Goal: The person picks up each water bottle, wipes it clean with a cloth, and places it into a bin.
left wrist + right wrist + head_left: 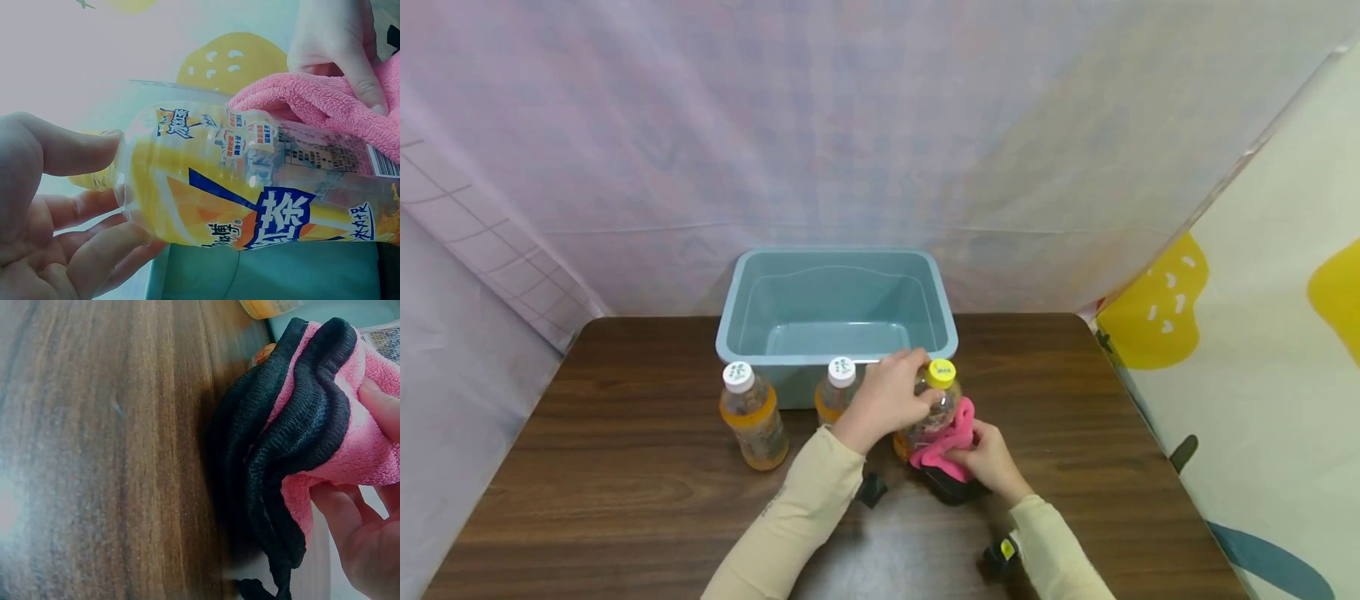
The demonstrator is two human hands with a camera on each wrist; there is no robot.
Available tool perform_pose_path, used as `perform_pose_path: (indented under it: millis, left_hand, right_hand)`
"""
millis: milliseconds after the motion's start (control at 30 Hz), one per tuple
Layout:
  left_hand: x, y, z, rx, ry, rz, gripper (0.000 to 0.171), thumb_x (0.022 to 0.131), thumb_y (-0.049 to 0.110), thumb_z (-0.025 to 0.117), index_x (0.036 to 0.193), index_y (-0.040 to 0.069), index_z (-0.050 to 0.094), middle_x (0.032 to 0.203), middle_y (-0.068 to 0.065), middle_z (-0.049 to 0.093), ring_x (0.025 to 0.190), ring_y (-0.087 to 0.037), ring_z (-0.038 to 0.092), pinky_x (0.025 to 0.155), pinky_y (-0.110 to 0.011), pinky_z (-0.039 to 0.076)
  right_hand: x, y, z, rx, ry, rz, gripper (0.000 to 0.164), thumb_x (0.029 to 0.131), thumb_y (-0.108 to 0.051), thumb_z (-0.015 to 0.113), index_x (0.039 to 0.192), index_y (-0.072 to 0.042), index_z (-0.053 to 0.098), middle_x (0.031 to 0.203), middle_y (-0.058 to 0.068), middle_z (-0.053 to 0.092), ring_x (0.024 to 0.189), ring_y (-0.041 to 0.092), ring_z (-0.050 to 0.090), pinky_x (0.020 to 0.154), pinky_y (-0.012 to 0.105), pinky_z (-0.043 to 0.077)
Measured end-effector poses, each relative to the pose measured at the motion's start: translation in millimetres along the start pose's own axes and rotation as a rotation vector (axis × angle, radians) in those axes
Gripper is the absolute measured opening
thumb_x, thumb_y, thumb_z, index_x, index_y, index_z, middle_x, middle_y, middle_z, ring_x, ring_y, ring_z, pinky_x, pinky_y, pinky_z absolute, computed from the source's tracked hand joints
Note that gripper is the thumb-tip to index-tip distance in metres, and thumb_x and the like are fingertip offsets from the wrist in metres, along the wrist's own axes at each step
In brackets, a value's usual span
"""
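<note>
My left hand [891, 398] holds a clear plastic bottle [212, 181] by its shoulder, just under the yellow cap [942, 373]. The bottle carries a yellow and blue printed label and stands on the table in front of the tub. My right hand [992, 463] pinches a bunched pink towelling cloth [953, 442] and holds it against the bottle's lower right side. Thick black edging [294, 431] on the cloth hangs down by the tabletop in the right wrist view. The left forearm partly hides a white-capped bottle [829, 400].
Another white-capped bottle [758, 429] with orange-brown contents stands at the left. Behind the bottles sits a blue-grey plastic tub [837, 361] on the brown wooden table [625, 467]. A pale curtain [850, 125] hangs behind the table.
</note>
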State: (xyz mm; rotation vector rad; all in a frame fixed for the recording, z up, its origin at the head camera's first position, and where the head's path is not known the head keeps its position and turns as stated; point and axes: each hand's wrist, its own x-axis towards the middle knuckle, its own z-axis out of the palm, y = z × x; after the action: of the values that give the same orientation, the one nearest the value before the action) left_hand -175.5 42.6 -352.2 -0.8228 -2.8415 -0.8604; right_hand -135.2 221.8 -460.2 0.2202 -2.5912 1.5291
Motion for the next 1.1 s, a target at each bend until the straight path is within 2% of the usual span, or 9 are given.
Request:
perform_pose_path:
  millis: [367,500,567,733,900,1100]
  left_hand:
    - [0.6,0.2,0.4,0.001,-0.005,-0.005,0.033,0.08,0.031,0.067,0.103,0.009,0.058,0.088,-0.003,0.06,0.075,-0.015,0.053,0.066,-0.03,0.046]
    - [1.0,0.5,0.2,0.011,-0.008,0.0,0.033,0.08,0.031,0.066,0.103,0.008,0.058,0.087,-0.003,0.06,0.074,-0.014,0.053,0.065,-0.029,0.046]
    - [1.2,0.4,0.0,0.012,-0.015,-0.002,0.034,0.08,0.031,0.066,0.104,0.009,0.057,0.087,-0.002,0.059,0.074,-0.014,0.052,0.065,-0.028,0.045]
    - [2.0,0.2,0.1,0.004,-0.027,-0.013,0.034,0.08,0.031,0.067,0.104,0.009,0.057,0.088,-0.002,0.059,0.075,-0.015,0.053,0.067,-0.029,0.046]
    - [1.9,-0.1,-0.4,0.005,-0.026,-0.012,0.033,0.08,0.03,0.067,0.103,0.009,0.057,0.087,-0.002,0.059,0.074,-0.015,0.052,0.065,-0.03,0.044]
    - [2.0,0.7,-1.0,-0.011,-0.025,-0.01,0.03,0.08,0.026,0.066,0.102,0.008,0.057,0.088,-0.004,0.059,0.071,-0.015,0.051,0.06,-0.027,0.043]
  right_hand:
    - [-1,-4,-5,0.029,-0.016,0.018,0.022,0.064,0.012,0.072,0.083,0.01,0.061,0.077,0.02,0.064,0.065,0.0,0.052,0.059,0.021,0.047]
    - [1,-3,-12,0.122,-0.019,0.088,0.022,0.069,0.009,0.071,0.089,0.009,0.062,0.081,0.014,0.065,0.067,0.003,0.056,0.06,0.023,0.049]
    - [2,-4,-16,0.156,-0.007,0.093,0.023,0.07,0.007,0.071,0.091,0.009,0.061,0.082,0.011,0.066,0.069,0.004,0.057,0.06,0.024,0.05]
    - [6,-16,-31,0.103,0.023,-0.001,0.022,0.071,0.003,0.072,0.09,0.005,0.062,0.08,0.006,0.065,0.069,0.004,0.056,0.06,0.023,0.049]
    - [13,-35,-44,0.086,-0.003,-0.045,0.024,0.075,-0.001,0.071,0.097,0.002,0.062,0.084,-0.004,0.063,0.073,0.007,0.057,0.063,0.024,0.051]
    - [23,-59,-49,0.053,0.003,-0.075,0.023,0.076,-0.003,0.071,0.097,0.0,0.063,0.087,0.002,0.059,0.076,0.01,0.054,0.065,0.023,0.05]
